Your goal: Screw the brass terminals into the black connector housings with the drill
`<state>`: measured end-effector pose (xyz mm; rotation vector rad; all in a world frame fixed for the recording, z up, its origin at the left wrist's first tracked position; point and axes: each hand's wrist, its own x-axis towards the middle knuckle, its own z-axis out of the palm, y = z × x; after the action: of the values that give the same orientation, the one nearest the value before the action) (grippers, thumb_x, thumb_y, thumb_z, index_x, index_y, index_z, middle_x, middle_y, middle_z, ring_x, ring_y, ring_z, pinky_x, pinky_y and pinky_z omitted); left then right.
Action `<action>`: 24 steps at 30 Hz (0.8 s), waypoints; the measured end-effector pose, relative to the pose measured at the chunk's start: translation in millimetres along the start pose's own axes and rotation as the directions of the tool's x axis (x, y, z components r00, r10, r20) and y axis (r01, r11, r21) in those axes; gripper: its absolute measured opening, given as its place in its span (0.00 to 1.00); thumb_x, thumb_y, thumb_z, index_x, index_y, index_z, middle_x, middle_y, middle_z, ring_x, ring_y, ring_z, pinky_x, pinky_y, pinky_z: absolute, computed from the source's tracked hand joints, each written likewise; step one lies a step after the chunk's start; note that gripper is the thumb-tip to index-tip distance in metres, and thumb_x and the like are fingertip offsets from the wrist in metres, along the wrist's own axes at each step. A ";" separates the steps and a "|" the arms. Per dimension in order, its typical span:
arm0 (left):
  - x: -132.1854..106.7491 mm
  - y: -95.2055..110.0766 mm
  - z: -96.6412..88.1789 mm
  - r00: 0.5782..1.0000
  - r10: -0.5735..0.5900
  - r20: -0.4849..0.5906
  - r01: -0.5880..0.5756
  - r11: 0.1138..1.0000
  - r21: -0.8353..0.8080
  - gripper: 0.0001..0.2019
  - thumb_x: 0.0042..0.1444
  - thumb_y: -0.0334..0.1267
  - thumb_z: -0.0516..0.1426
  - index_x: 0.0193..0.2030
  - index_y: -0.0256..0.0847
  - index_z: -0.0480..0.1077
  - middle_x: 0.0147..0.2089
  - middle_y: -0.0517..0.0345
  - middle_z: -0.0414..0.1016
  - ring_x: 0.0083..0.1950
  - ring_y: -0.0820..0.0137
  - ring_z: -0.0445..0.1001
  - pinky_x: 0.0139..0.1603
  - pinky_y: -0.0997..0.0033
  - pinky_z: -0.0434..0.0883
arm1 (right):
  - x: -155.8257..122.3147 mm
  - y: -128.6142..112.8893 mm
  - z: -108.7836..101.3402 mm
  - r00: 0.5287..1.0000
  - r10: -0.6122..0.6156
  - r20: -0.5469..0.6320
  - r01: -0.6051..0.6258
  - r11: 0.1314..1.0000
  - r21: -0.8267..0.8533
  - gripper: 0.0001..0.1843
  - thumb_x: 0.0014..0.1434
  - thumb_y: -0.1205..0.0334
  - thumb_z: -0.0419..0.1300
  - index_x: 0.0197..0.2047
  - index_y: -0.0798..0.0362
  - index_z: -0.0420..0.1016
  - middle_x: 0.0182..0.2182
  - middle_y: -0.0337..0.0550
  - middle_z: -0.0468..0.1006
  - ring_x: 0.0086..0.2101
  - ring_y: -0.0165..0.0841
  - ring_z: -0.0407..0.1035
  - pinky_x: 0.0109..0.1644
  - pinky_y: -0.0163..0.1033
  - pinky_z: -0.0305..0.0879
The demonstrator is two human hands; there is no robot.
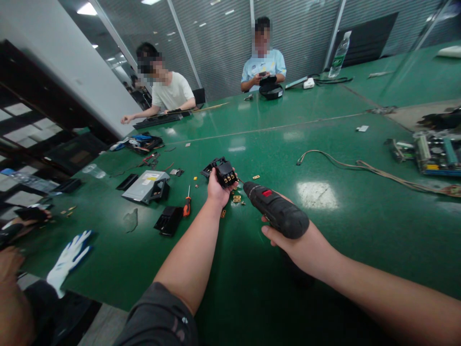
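My left hand [218, 191] grips a black plastic housing with brass terminals [225, 174], held just above the green table. In my right hand [288, 240] is a black cordless drill [275, 209] with a red switch on its side. The drill's bit points left at the housing's terminal side; whether it touches a screw is too small to tell. Several small brass plates [236, 198] and screws lie below the housing. Left of my forearm are an orange-handled screwdriver [187, 207] and another black plastic housing [168, 220].
A silver disc drive [142, 186] lies to the left, near a white work glove [69, 259]. Cables [374, 170] and a circuit board [435, 151] are at right. Two people sit across the table [259, 139]; another person's hands show at far left. A water bottle [340, 55] stands behind.
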<state>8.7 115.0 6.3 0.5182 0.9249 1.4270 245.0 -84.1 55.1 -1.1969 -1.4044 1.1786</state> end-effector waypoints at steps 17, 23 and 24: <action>3.4 -7.6 -5.1 0.992 0.119 0.031 -0.122 0.984 0.131 0.24 0.60 0.43 0.79 0.53 0.48 0.72 0.42 0.63 0.86 0.38 0.68 0.85 0.35 0.73 0.79 | 4.5 -36.7 0.4 0.959 0.283 0.002 -0.277 0.939 0.203 0.32 0.49 0.42 0.73 0.53 0.49 0.77 0.29 0.35 0.79 0.28 0.38 0.76 0.37 0.48 0.79; 2.3 -10.0 -6.2 0.998 0.064 0.003 -0.063 0.979 0.195 0.29 0.61 0.50 0.81 0.58 0.51 0.70 0.48 0.60 0.88 0.40 0.67 0.87 0.30 0.77 0.73 | 2.7 -34.9 -0.8 0.975 0.222 0.023 -0.222 0.956 0.194 0.30 0.52 0.45 0.75 0.54 0.47 0.76 0.30 0.36 0.81 0.29 0.40 0.78 0.37 0.50 0.81; 2.1 -10.4 -6.3 0.998 0.061 -0.010 -0.058 0.978 0.201 0.30 0.61 0.52 0.81 0.59 0.51 0.71 0.48 0.60 0.87 0.39 0.68 0.86 0.29 0.78 0.71 | 2.4 -34.4 -0.8 0.976 0.215 0.023 -0.215 0.957 0.193 0.30 0.53 0.45 0.75 0.55 0.47 0.76 0.30 0.36 0.81 0.29 0.40 0.78 0.37 0.50 0.81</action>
<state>9.7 114.4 -6.0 0.6905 1.0812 1.4007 241.6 -84.0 89.4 -1.2307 -1.1499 1.4336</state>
